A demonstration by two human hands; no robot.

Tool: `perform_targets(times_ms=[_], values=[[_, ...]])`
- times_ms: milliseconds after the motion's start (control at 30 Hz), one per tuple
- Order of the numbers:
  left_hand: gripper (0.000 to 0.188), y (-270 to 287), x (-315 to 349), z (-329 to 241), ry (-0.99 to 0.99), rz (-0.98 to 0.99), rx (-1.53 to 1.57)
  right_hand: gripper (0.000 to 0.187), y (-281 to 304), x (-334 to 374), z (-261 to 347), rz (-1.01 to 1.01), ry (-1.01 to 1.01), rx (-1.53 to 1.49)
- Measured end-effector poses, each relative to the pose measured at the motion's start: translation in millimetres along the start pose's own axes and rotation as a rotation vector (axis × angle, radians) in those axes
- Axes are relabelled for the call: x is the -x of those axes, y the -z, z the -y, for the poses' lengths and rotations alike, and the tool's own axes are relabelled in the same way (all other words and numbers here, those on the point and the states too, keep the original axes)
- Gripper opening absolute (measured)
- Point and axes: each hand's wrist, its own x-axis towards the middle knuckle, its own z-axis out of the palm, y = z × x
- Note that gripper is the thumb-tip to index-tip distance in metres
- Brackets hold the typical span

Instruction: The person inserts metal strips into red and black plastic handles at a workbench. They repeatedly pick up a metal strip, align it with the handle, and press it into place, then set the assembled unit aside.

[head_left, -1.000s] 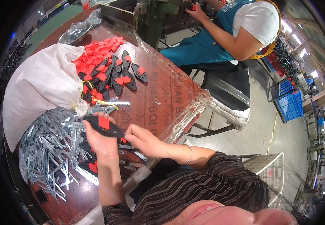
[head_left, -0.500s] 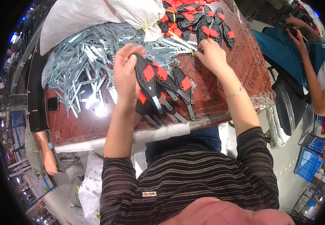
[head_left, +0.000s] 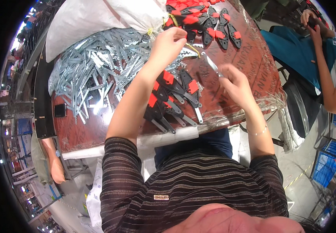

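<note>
My left hand (head_left: pixel 168 43) reaches over the metal pieces with its fingers curled together; what they hold, if anything, is hidden. Just beyond its fingertips is a blurred black plastic part with a red tab (head_left: pixel 191 19), at the edge of the far heap. In my right hand (head_left: pixel 235 82), thumb and fingers pinch a slim silvery metal strip (head_left: pixel 212 64), tilted above the brown tabletop (head_left: pixel 249 81). Nearer to me, below my left forearm, lies a small pile of black handles with red tabs and metal strips (head_left: pixel 171 97).
Loose metal strips (head_left: pixel 94 64) spread over the table's left half, beside a white sack (head_left: pixel 94 19) tied with yellow cord. Black-and-red parts (head_left: pixel 222 33) lie at the far side. A dark phone-like box (head_left: pixel 60 110) rests at left. A co-worker's hands (head_left: pixel 312 23) show at right.
My left hand has moved from the near pile, away and to the right, toward the far heap. The pile's top black handle is gone. My right hand has drawn back nearer, now with a metal strip.
</note>
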Motion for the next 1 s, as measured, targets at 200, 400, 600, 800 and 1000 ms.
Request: perform_targets(times_ms=[200, 400, 600, 800, 1000], values=[[0.044, -27, -58, 32, -0.261, -0.188, -0.662, 0.035, 18, 61, 4, 0.193, 0.006, -0.581], [0.051, -7, -57, 49, -0.185, -0.148, -0.868, 0.018, 28, 80, -12, -0.013, -0.071, -0.331], [0.068, 10, -53, 27, 0.200, -0.050, -0.743, 0.009, -6, 59, -27, -0.135, 0.300, 0.223], [0.061, -15, -56, 24, 0.243, -0.025, -0.958, 0.008, -20, 62, -14, -0.219, 0.320, 0.289], [0.044, -7, -37, 17, 0.178, 0.148, -0.349, 0.015, -25, 79, -11, -0.199, 0.172, 0.128]])
